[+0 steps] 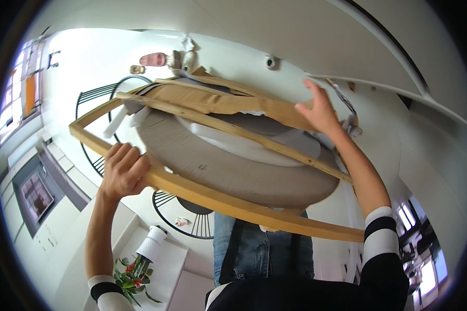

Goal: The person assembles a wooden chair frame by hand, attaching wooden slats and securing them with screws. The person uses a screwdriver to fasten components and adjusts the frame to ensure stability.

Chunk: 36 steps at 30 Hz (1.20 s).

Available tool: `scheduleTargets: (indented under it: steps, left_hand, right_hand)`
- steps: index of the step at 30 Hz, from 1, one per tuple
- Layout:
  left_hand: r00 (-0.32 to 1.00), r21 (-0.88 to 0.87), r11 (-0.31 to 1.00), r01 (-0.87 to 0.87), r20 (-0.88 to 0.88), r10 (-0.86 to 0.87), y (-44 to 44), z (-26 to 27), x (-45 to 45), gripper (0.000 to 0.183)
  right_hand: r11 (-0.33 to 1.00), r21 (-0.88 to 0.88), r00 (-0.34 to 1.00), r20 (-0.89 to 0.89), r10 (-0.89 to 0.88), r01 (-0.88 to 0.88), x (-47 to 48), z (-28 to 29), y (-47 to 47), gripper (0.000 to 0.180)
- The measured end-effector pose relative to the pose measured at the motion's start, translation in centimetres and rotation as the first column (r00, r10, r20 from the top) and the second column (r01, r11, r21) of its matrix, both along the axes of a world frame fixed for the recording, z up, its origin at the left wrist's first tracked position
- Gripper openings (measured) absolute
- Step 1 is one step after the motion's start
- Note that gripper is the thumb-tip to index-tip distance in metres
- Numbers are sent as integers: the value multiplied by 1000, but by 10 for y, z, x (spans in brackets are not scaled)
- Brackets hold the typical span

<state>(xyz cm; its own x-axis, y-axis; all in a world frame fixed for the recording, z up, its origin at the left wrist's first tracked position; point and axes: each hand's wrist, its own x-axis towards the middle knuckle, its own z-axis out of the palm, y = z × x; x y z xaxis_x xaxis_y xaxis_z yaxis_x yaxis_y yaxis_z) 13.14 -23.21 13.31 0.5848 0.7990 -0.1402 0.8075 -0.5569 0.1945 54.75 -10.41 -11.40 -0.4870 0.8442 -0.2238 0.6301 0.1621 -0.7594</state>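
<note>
Below me a long wooden frame (218,200) is tilted, with my left hand (125,168) closed around its near rail. Inside and behind the frame lies a large oval thing (233,177) with a grey-brown wood-look surface. A wooden bar (233,130) crosses over it, and white foam or padding (241,144) shows beneath the bar. Along the far side runs torn brown cardboard (218,101). My right hand (318,107) is raised over the right end of the cardboard, its fingers apart; whether it touches the cardboard is not clear.
Round black wire-like racks (97,93) stand beyond the frame at left. A white vase (151,243) with red flowers lies in view at lower left. Small figures and a pink object (152,59) are at the top. A small round white device (270,61) is at upper right.
</note>
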Motion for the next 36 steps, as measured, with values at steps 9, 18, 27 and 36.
scheduleTargets:
  steps: [9,18,27,36]
  left_hand:
    - [999,49,998,32,28,-33,3,-2,-8,49]
    - [992,93,995,17,125,-29,-10,-17,-24,19]
    - [991,95,992,-81,115,70,-20,-20,-68,9]
    - [980,197,965,-171,131,147,-50,-42,-110,21]
  right_hand:
    - [898,38,898,-3,440,-439,-209,5,-24,49]
    - [982,-30,941,283,187,-187,-289,-54,28,13]
    - [916,-259,758,648,-70,307,-321,-133,76,28]
    - [846,506,961,273,32,-172,-384,-67,48,49]
